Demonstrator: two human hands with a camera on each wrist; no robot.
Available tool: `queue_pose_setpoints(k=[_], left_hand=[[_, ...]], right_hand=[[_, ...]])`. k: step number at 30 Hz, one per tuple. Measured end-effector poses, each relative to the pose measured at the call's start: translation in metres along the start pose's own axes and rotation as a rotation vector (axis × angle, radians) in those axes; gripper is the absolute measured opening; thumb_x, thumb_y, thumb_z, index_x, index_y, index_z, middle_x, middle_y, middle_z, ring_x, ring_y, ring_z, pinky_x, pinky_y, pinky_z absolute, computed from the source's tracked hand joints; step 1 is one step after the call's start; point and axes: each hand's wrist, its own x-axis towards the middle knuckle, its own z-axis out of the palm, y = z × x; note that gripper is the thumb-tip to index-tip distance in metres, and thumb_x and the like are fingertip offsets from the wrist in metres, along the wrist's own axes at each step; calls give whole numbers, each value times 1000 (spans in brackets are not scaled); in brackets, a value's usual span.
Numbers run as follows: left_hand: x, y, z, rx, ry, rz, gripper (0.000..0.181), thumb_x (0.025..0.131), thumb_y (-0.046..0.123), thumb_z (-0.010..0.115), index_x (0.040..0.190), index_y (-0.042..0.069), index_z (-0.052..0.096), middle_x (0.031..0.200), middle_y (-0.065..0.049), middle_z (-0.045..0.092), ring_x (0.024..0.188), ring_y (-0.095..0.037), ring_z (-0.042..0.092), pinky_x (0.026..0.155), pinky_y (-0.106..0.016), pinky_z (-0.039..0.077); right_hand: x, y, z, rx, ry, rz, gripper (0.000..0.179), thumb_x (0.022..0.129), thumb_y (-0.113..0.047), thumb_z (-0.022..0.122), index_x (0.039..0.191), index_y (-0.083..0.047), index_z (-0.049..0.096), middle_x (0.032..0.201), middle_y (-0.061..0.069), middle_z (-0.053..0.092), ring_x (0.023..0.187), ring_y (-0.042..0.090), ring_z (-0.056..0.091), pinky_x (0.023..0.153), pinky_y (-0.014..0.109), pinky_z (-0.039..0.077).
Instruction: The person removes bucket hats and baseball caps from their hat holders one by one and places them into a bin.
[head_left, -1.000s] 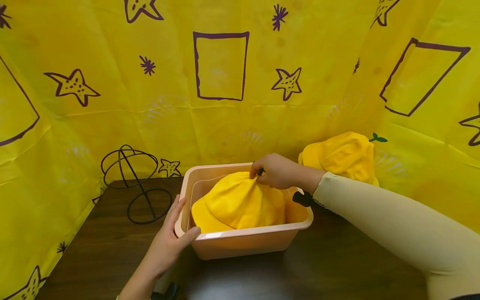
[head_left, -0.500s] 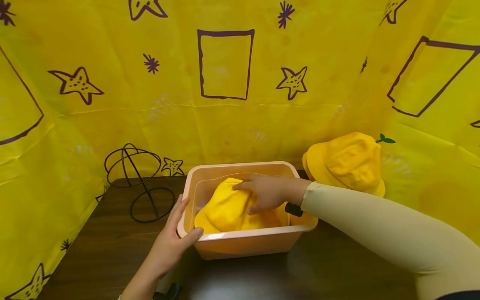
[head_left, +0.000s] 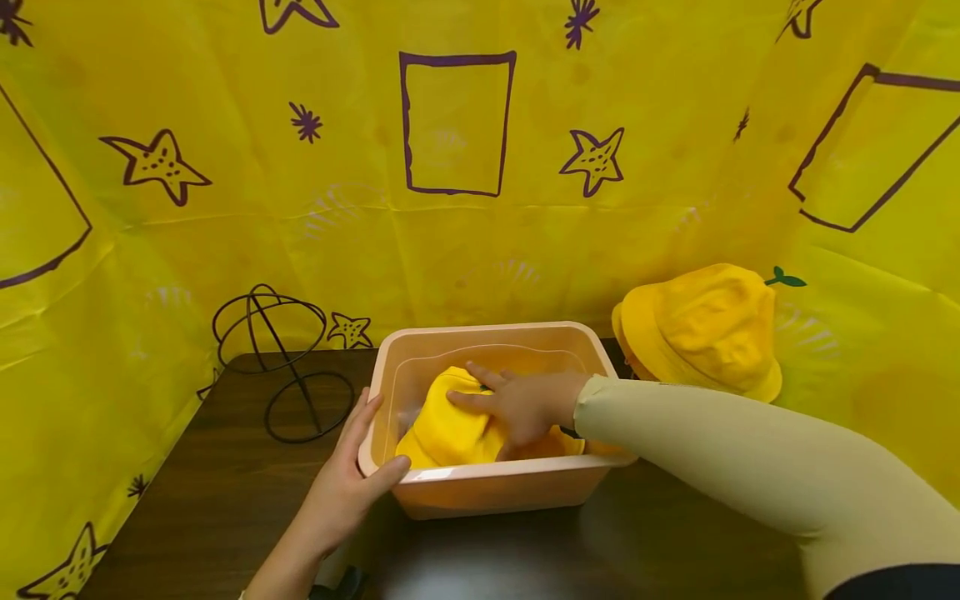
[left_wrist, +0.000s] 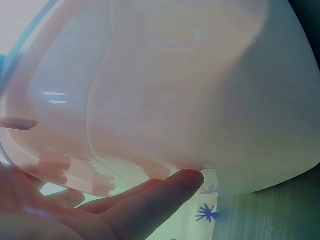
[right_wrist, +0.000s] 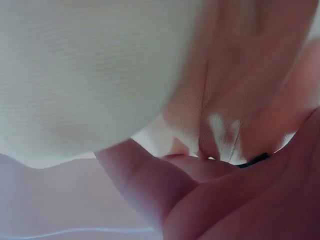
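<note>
A yellow cloth cap [head_left: 453,425] lies crumpled inside a pale pink plastic basin [head_left: 502,492]. Spread over the cap, my right hand [head_left: 525,404] presses on it with the fingers extended. A bit of green shows between those fingers. In the right wrist view, folded cap fabric [right_wrist: 235,100] hangs over the hand. My left hand [head_left: 352,471] holds the basin's near left corner, its thumb on the front rim and its fingertips at the left rim. The left wrist view has the fingers [left_wrist: 160,200] against the basin's wall.
A second yellow cap [head_left: 712,329] with a green sprout on top stands behind and right of the basin. To the left is a black wire stand [head_left: 288,362]. Yellow printed sheets [head_left: 337,250] enclose the dark wooden table [head_left: 202,492].
My right hand has let go of the cap's top, dropped into the basin and spread its fingers. The cap is pressed lower. My left hand keeps its place on the basin.
</note>
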Motion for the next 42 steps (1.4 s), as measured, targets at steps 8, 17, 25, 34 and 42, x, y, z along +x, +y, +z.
queue_pose_setpoints(k=[8, 17, 25, 34, 42], left_hand=[[0, -1, 1, -15, -6, 4, 81, 93, 21, 72, 159, 17, 25, 165, -2, -2, 143, -41, 23, 103, -37, 36], [2, 0, 0, -7, -9, 11, 81, 93, 22, 72, 158, 16, 26, 166, -2, -1, 142, -40, 24, 99, -21, 37], [6, 0, 1, 3, -19, 4, 82, 92, 27, 73, 158, 17, 25, 165, -2, -2, 143, -40, 22, 103, -40, 37], [8, 1, 1, -4, -11, 20, 82, 92, 24, 73, 158, 15, 26, 166, -2, -2, 143, -42, 22, 103, -43, 35], [3, 0, 1, -20, 0, -8, 82, 92, 24, 74, 158, 20, 26, 165, 0, -1, 144, -41, 20, 103, -44, 33]], right_hand=[[14, 1, 11, 20, -84, -8, 107, 81, -43, 79, 155, -53, 2, 164, -5, -16, 143, 46, 20, 97, 61, 42], [27, 7, 28, 30, -116, 9, 105, 86, -37, 74, 153, -55, -5, 163, -5, -20, 140, 49, 25, 104, 63, 34], [39, 3, 37, -74, -149, 120, 109, 80, -54, 75, 151, -58, -8, 165, -8, -13, 145, 42, 20, 93, 73, 37], [42, -2, 31, -126, -203, 187, 111, 78, -57, 75, 152, -58, -8, 165, -9, -12, 148, 37, 12, 90, 79, 32], [51, -11, 37, -146, -247, 231, 106, 87, -44, 72, 152, -56, -11, 165, -8, -15, 148, 37, 7, 87, 70, 44]])
